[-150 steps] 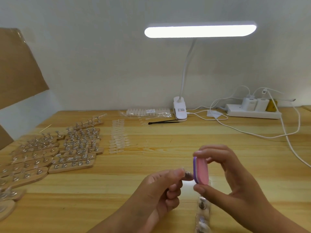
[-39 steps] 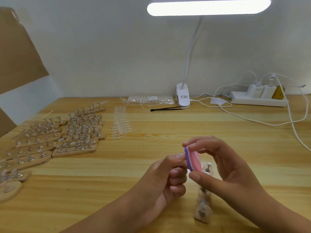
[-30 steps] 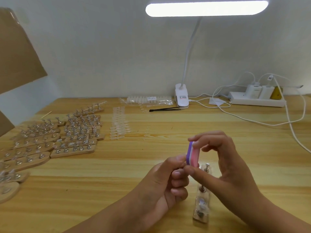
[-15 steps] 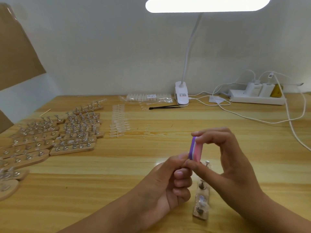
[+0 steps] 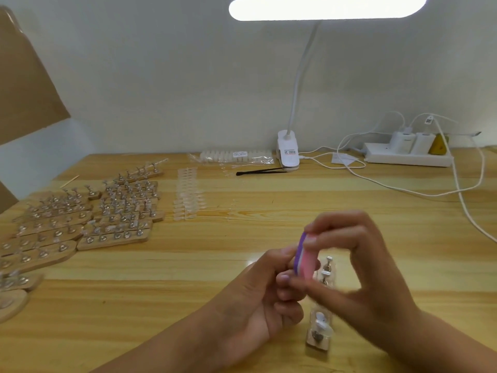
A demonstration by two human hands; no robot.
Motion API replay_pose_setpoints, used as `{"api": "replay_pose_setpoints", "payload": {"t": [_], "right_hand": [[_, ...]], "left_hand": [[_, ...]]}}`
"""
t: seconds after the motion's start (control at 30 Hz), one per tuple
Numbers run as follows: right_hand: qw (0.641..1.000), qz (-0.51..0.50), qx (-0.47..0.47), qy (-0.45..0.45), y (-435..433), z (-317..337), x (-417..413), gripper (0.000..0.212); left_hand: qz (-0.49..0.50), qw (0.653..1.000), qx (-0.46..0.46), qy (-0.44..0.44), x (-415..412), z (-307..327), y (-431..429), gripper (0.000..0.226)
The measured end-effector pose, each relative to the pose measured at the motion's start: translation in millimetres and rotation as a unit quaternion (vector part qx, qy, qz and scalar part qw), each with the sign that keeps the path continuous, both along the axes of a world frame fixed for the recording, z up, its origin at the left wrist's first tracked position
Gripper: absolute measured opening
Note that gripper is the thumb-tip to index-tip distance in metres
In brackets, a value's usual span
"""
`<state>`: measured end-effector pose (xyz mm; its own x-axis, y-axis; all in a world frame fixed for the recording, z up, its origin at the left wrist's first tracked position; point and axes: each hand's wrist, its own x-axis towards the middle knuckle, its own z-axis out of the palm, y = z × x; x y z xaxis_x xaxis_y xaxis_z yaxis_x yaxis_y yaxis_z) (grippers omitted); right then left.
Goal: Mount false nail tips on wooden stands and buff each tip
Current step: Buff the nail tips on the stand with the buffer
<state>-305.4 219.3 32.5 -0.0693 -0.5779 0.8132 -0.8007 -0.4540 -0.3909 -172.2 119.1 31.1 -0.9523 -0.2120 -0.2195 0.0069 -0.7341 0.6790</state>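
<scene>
Centre-right of the frame: the right hand (image 5: 360,267) has its grip clamped on the pink-and-purple buffer block (image 5: 304,258), fingertips on top and thumb underneath, with the block held on edge. The left hand (image 5: 255,300) meets it from the lower left, thumb and forefinger pinched together against the purple face. By the task that pinch should be on the nail tip, but blur and the fingers hide it.

Just below the two hands a small wooden stand (image 5: 318,336) lies on the worktop (image 5: 188,278), its metal pegs pointing up. One peg near the bottom appears to carry a tip. At mid-left sit rows of filled stands (image 5: 113,219), with strips of loose tips (image 5: 188,195) just to their right.

The risks from here are these. The piece is tiny and both hands work in the air, so a hard stroke could flick it out of the pinch and onto the pale wood, where a clear tip would be hard to find. The block could also scrape the left fingertips instead. And the right wrist hangs directly over the stand, so a dropped wrist could knock it over.
</scene>
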Motion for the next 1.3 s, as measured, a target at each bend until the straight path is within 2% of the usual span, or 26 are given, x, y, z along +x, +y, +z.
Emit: {"api": "replay_pose_setpoints", "payload": {"t": [0.1,0.2,0.33,0.43,0.57,0.7,0.8,0.93,1.07,1.2,1.3], "right_hand": [[0.999,0.004,-0.015,0.046,0.7,0.2,0.3,0.037],[1.000,-0.014,-0.019,-0.008,0.7,5.5,-5.3,0.038],[0.999,-0.002,-0.011,0.033,4.3,0.7,1.9,0.038],[0.999,-0.027,-0.007,-0.018,4.4,3.1,2.2,0.039],[1.000,-0.027,-0.011,0.008,4.4,0.5,7.1,0.035],[0.998,-0.053,-0.004,-0.046,1.8,1.0,6.9,0.035],[0.998,-0.065,-0.011,0.016,2.9,-4.6,11.2,0.032],[0.995,-0.099,-0.005,-0.027,-3.8,3.7,5.1,0.033],[0.998,-0.060,-0.009,0.033,0.1,-6.5,14.3,0.031],[0.995,-0.095,0.001,-0.014,-4.3,2.1,5.9,0.031],[0.997,-0.076,-0.006,0.019,-1.5,-2.3,10.5,0.031]], "left_hand": [[-0.013,1.000,-0.011,0.003,1.2,2.3,0.2,0.040],[-0.030,0.999,-0.009,0.017,1.0,4.4,1.9,0.032],[-0.022,1.000,-0.008,-0.008,1.7,2.3,2.3,0.046],[-0.017,1.000,0.004,-0.006,1.4,1.3,2.1,0.052],[-0.025,1.000,0.017,0.000,0.9,-0.4,-0.6,0.046],[-0.024,0.999,0.032,0.009,0.5,-2.8,-1.5,0.044],[-0.027,0.999,0.034,0.013,1.2,-3.0,-1.8,0.037],[-0.014,0.999,0.034,0.022,0.5,-2.8,-1.7,0.038],[-0.017,0.998,0.044,0.030,0.8,-2.1,-1.4,0.035],[-0.005,0.998,0.059,0.025,-0.5,-4.6,-2.5,0.036],[-0.007,0.999,0.044,0.021,0.1,-5.3,-1.8,0.035]]}}
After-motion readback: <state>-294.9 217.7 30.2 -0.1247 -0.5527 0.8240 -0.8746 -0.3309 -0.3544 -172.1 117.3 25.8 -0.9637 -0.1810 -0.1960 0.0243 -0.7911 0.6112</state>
